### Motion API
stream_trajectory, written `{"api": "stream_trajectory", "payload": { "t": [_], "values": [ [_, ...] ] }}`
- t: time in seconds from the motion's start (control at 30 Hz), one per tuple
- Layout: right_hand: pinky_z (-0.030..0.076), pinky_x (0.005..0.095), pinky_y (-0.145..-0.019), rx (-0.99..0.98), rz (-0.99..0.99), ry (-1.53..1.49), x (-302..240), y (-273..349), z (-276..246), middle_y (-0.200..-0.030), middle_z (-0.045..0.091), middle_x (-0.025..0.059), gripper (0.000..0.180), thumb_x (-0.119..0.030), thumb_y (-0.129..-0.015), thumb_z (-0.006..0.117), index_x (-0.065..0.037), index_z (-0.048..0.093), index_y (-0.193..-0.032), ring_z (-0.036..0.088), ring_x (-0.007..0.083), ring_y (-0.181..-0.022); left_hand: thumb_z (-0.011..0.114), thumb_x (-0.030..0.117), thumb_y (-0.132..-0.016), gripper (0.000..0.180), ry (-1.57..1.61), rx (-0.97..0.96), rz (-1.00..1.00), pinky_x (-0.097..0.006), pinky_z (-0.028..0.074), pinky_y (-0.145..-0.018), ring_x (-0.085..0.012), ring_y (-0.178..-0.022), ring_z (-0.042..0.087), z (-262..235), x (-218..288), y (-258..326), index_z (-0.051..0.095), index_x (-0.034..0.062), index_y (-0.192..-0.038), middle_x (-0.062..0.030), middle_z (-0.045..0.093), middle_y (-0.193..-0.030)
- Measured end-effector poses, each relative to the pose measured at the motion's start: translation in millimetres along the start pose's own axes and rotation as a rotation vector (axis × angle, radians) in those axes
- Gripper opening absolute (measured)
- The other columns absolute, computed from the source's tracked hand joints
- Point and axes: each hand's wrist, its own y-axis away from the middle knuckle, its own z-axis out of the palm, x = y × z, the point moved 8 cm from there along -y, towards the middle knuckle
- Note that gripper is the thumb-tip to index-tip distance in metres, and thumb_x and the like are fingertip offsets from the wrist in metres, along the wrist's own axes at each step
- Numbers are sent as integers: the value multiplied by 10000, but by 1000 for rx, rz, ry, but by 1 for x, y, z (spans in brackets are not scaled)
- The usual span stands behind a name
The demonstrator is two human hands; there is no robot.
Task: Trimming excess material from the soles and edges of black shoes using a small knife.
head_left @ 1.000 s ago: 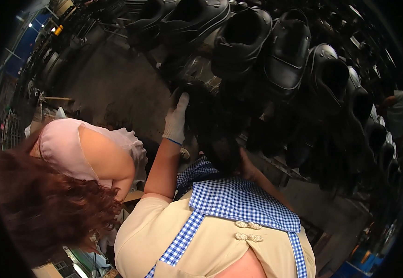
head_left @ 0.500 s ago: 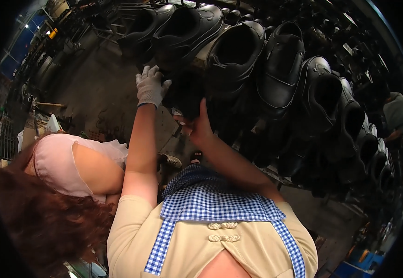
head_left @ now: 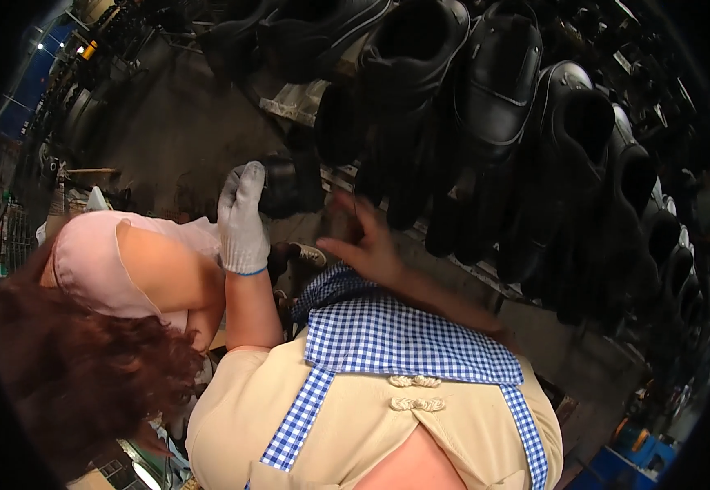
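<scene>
My left hand (head_left: 244, 216), in a whitish knit glove, is closed at the edge of a black shoe (head_left: 285, 186) and holds it in front of me. The shoe is dark and partly hidden by the glove. To the right of it, my bare right hand (head_left: 365, 245) is held with thumb and fingers apart, slightly blurred, and nothing lies in it. Beyond both hands, a rack carries rows of black shoes; a black strapped shoe (head_left: 500, 77) stands out among them. A pale rack ledge (head_left: 296, 103) shows beside the shoes.
Close at my left a person in a pink top (head_left: 89, 253) leans in, near my left forearm. Farther left stand wire racks (head_left: 16, 233). Dark floor (head_left: 167, 122) stretches beyond the left hand. At the lower right is a blue bin (head_left: 628, 469).
My left hand has drawn back toward me with the black shoe. My right hand has come off the shoe and spread its fingers. The pale ledge has come into sight.
</scene>
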Motion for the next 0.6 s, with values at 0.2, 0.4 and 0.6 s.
{"api": "stream_trajectory", "payload": {
  "t": [0.2,0.4,0.6],
  "values": [
    [452,272,-910,-57,-231,44,-50,-2,-33,-1219,521,107,708,-125,-758,809,-22,482,-1377,546,171,-1096,511,301,-969,423,753,-270,-635,-376,501,-933,-249,-1068,630,48,-18,76,567,-38,-1215,-167,645,-1145],
    [546,265,-651,21,-154,140,-81,33,-83,-1129,580,99,551,-174,-775,799,-69,602,-1279,661,155,-827,517,205,-942,397,527,-546,-671,-365,495,-933,-242,-1044,627,73,-13,112,549,-37,-1255,-149,643,-1148],
    [543,221,-546,-114,-501,729,-135,61,-90,-929,608,69,418,-27,-661,783,-53,711,-1072,642,145,-692,626,244,-909,380,-82,-746,-347,-282,494,-840,-141,-924,613,92,0,128,596,13,-1209,-78,657,-1058]
  ]
}}
